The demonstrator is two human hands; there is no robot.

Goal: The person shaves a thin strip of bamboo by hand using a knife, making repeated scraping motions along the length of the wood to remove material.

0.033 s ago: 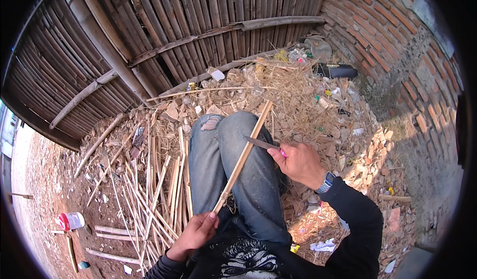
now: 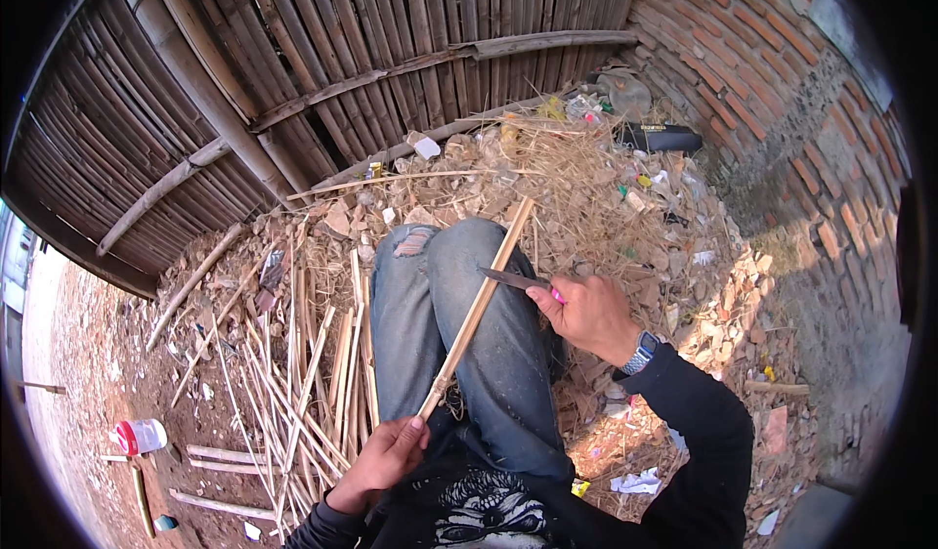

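My left hand (image 2: 391,454) is closed round the near end of a split bamboo strip (image 2: 467,329), which slants up and away to the right across my jeans-clad leg. My right hand (image 2: 589,316) grips a knife (image 2: 515,279) by its pink handle, most of which the fingers hide. The dark blade points left and lies across the strip, beyond its middle. To the left of my legs, many pale bamboo strips (image 2: 303,402) lie in a loose pile on the ground.
A bamboo slat wall (image 2: 391,41) rises ahead, and a brick wall (image 2: 752,70) stands at the right. Rubble, straw and litter cover the ground, with a black case (image 2: 661,139) near the corner. A white tub with a red lid (image 2: 142,436) sits far left.
My right hand and the knife have shifted very slightly. My left hand and the bamboo strip look the same.
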